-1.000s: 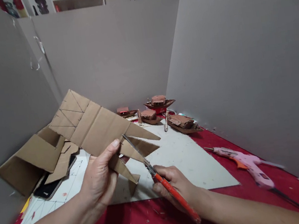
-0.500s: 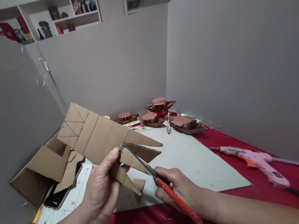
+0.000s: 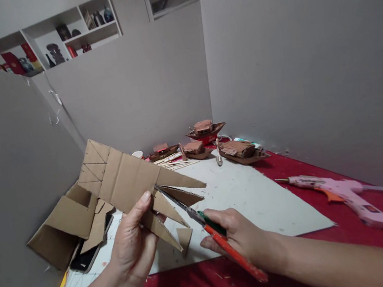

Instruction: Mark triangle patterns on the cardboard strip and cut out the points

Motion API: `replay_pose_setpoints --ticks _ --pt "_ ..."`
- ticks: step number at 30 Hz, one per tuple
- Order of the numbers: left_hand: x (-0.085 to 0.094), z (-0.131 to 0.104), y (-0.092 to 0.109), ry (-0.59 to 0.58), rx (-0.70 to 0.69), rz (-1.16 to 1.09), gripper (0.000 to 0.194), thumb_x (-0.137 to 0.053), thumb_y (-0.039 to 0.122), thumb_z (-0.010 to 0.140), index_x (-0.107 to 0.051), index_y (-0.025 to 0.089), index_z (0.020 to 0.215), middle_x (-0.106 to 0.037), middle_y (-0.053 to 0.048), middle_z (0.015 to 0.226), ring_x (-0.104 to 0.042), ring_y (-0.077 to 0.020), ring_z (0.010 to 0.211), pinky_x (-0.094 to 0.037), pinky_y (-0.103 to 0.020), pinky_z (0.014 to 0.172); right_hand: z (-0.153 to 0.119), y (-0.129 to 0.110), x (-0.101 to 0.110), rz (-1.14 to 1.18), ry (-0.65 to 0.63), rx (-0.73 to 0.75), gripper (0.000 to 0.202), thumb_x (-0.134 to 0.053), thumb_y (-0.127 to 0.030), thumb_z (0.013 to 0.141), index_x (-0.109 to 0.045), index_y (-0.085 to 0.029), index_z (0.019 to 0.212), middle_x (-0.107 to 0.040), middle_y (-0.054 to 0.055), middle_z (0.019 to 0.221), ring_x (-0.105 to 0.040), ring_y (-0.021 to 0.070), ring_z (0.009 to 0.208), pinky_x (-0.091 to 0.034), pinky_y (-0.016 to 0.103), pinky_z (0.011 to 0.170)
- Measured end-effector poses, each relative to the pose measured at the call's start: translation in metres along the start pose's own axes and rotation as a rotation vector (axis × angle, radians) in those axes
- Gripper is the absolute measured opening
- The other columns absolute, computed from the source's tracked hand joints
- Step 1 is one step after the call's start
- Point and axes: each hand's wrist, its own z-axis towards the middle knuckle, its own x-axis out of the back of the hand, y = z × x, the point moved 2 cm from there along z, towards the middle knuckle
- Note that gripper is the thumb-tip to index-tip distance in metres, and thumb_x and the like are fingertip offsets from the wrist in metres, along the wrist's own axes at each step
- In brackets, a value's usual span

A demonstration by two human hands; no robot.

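Observation:
My left hand (image 3: 135, 239) grips a piece of brown cardboard (image 3: 128, 174), thumb on top and fingers beneath. The piece has pencilled triangles at its far left end and several cut pointed strips at its right end. In my right hand (image 3: 232, 232) is a pair of scissors (image 3: 233, 251) with red and green handles. Their blades lie in a slit between the pointed strips, the tips close to my left thumb. Beneath, a small cardboard scrap (image 3: 185, 239) rests on the white board (image 3: 256, 201).
Several model boats (image 3: 240, 151) stand at the back beside thin sticks (image 3: 179, 159). A pink glue gun (image 3: 343, 188) lies on the red tabletop (image 3: 300, 261) at right. A folded cardboard box (image 3: 63, 223) and a phone (image 3: 87, 260) are at left, over a drawn paper sheet. Walls enclose the back and sides.
The view has tilted and shifted slightly. The scissor handles sit a little farther right and lower, with the blades still in the slit. My left hand keeps its hold on the cardboard.

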Motion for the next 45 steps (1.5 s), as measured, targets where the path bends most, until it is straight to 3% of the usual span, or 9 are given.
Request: replay_pose_setpoints --ticks 12,22,33,45 --pt "-0.002 0.0 -0.001 0.019 -0.003 -0.034 0.006 -0.074 0.008 0.077 -0.076 0.013 0.08 -0.078 -0.002 0.077 -0.072 -0.012 0.063 -0.061 -0.017 0.064 0.0 -0.004 0.001 -0.049 -0.007 0.003 0.035 -0.058 -0.048 0.084 -0.035 -0.025 0.071 -0.039 -0.006 0.06 -0.032 0.0116 0.052 -0.031 0.025 0.051" --pt "0.002 0.007 0.007 0.07 -0.121 -0.026 0.005 -0.076 0.008 0.071 -0.074 0.011 0.074 -0.077 -0.002 0.072 -0.07 -0.0119 0.059 -0.06 -0.017 0.055 -0.003 -0.007 0.0 -0.044 -0.058 -0.08 0.031 -0.055 -0.045 0.082 -0.035 -0.025 0.069 -0.04 -0.005 0.058 -0.032 0.0123 0.052 -0.031 0.027 0.051" --pt "-0.002 0.005 0.009 0.068 -0.104 -0.056 0.009 -0.068 0.005 0.079 -0.073 0.01 0.073 -0.077 -0.004 0.074 -0.071 -0.0131 0.059 -0.06 -0.019 0.052 -0.004 0.001 -0.002 -0.011 -0.065 0.009 0.035 -0.057 -0.049 0.084 -0.038 -0.024 0.07 -0.04 -0.006 0.059 -0.031 0.0118 0.052 -0.031 0.026 0.051" --pt "0.005 0.013 0.003 0.06 -0.123 -0.033 0.009 -0.08 0.01 0.07 -0.074 0.013 0.076 -0.077 -0.001 0.074 -0.071 -0.0122 0.062 -0.06 -0.018 0.057 -0.005 -0.008 0.0 0.125 -0.12 -0.034 0.038 -0.053 -0.053 0.087 -0.04 -0.022 0.07 -0.039 -0.006 0.057 -0.031 0.0099 0.051 -0.029 0.024 0.047"
